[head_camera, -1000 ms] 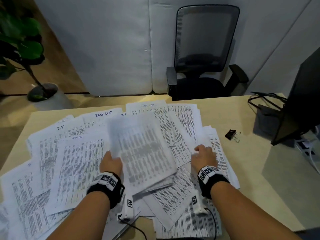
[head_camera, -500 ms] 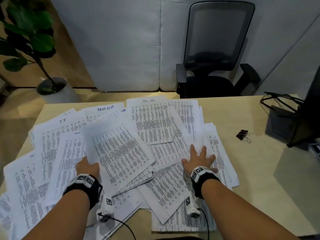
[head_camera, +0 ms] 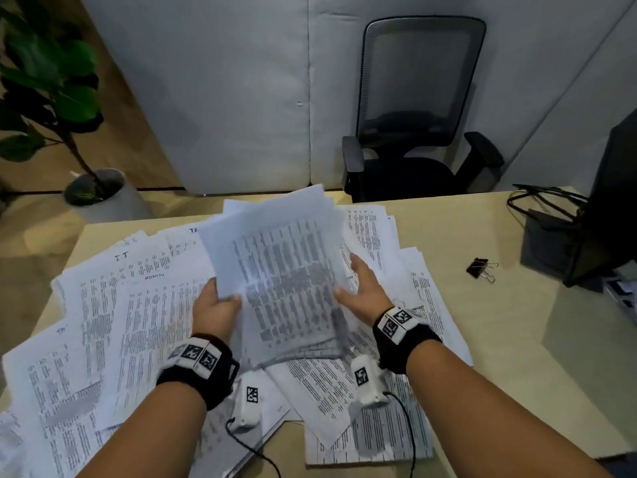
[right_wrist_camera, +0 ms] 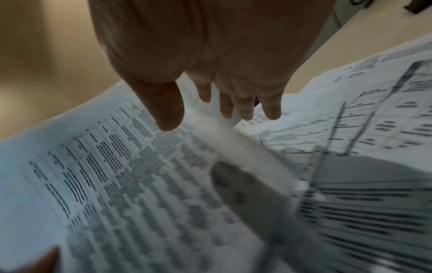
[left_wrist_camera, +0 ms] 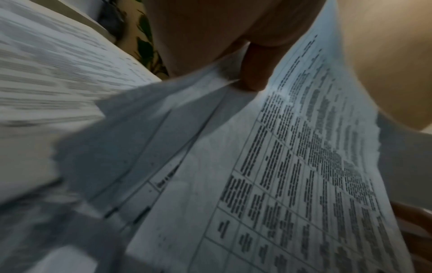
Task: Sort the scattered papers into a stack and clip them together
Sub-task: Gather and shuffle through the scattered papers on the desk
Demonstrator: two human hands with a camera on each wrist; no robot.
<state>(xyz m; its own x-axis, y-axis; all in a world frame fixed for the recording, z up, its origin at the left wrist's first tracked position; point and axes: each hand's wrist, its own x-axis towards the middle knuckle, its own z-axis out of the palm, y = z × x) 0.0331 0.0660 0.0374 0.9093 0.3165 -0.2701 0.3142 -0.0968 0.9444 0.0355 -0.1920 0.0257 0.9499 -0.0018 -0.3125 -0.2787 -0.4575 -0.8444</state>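
A bundle of printed sheets [head_camera: 286, 281] is lifted off the desk and tilted up between my hands. My left hand [head_camera: 220, 303] pinches its left edge, with the thumb [left_wrist_camera: 257, 70] on top and the fingers hidden beneath. My right hand [head_camera: 362, 288] lies with straight fingers [right_wrist_camera: 245, 103] along the bundle's right edge, the thumb over the top sheet. Many more printed papers [head_camera: 138, 322] lie scattered and overlapping on the desk below. A black binder clip [head_camera: 482, 269] lies on bare desk to the right, apart from both hands.
The light wooden desk [head_camera: 499, 339] has bare room on its right side. A dark monitor [head_camera: 617, 201] and black cables [head_camera: 544, 198] stand at the far right. Behind the desk are an office chair [head_camera: 420, 132] and a potted plant [head_camera: 51, 81].
Half a second ago both hands lay flat on the spread papers. Now a bundle of sheets is raised and tilted up between them, and both hands have moved inward.
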